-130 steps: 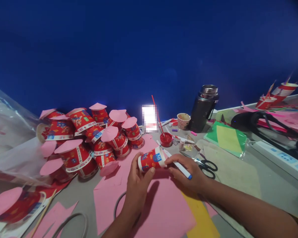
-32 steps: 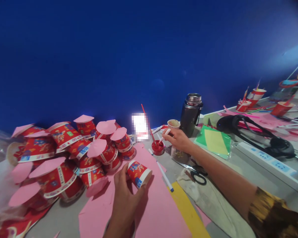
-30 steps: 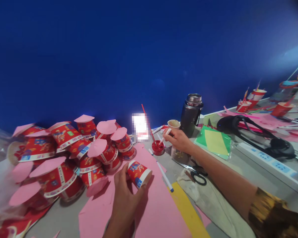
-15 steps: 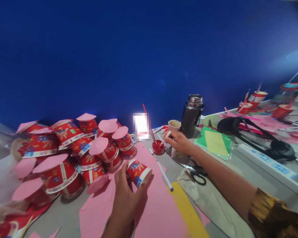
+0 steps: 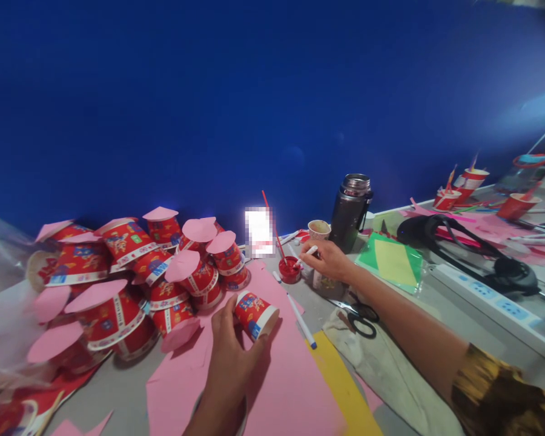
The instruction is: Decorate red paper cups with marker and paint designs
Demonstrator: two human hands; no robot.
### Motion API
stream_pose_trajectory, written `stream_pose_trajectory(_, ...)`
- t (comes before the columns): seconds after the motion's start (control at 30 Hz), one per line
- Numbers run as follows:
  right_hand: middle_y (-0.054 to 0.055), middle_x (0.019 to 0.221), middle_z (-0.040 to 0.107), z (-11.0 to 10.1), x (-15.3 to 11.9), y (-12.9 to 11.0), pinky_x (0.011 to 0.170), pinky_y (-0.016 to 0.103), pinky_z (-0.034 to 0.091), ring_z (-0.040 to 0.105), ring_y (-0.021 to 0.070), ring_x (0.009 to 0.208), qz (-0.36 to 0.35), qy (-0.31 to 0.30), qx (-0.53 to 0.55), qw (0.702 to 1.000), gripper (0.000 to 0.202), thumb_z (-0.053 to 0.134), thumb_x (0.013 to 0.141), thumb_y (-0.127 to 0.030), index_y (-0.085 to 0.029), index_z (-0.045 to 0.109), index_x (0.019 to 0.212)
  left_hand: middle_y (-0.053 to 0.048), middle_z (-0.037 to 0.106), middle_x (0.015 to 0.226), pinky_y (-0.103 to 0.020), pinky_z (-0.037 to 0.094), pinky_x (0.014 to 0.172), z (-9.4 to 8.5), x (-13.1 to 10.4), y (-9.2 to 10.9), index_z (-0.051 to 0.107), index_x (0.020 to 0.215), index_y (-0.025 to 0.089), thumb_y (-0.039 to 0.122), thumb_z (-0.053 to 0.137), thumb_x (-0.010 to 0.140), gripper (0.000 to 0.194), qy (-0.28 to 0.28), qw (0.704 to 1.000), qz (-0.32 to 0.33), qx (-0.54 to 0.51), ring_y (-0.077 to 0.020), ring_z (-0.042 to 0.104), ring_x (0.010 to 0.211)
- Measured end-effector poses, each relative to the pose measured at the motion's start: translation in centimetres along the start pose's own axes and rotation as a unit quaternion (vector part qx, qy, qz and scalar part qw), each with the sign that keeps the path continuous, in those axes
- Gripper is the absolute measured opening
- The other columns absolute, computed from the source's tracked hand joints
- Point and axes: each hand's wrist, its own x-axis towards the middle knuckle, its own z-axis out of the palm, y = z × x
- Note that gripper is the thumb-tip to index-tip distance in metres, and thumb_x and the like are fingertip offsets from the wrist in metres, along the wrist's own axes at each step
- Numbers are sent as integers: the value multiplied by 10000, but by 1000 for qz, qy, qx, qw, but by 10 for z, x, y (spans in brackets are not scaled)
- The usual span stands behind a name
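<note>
- Left hand (image 5: 231, 357) has its fingers and thumb clamped around the sides of a patterned paper cup (image 5: 254, 312), tilted over the pink paper (image 5: 290, 381)
- Right hand (image 5: 329, 260) has its fingers closed on a white stick (image 5: 312, 250), its lower end at the mouth of the red pot (image 5: 290, 276); whether it touches the contents, I cannot tell
- The step in hand looks like dipping the stick while the cup is held aside
- A next move calls for a steady cup and a lift clear of the rim and the thin red stick (image 5: 272, 218) leaning in the pot
- A blue-ended marker (image 5: 302, 321) lies beside the cup, scissors (image 5: 363, 325) near the right forearm, and pink-topped cups (image 5: 113, 318) crowd together on the left
</note>
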Motion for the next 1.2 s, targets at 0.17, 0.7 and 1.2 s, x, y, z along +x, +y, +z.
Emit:
stream_pose_trajectory(0.17,-9,696,692,-2,2,0,629,270,382,579,158,609,16,-10,3,1000,71,672,900,-222,-211,707,839,-186,546,1419,-623,518,1155,-3,0,7,530,1451,209,542,883,642,943,-16,1000,-17,-9,-427,592,1367)
stream_pose_trajectory(0.7,-64,623,497,-25,-3,-41,518,263,327,404,117,538,124,146,283,940,455,750,839,-663,-248,563,813,-160,590,1450,-557,522,1144,-6,-2,7,454,1428,232,382,876,670,880,-96,990,-11,-100,-338,652,1296)
stream_pose_trajectory(1.2,0,681,691,34,-106,-101,520,250,436,572,130,560,149,93,350,920,125,803,885,-331,-216,761,858,-150,467,1561,-607,428,1268,-28,3,0,435,1600,278,442,897,821,920,-202,960,179,81,-384,467,1511)
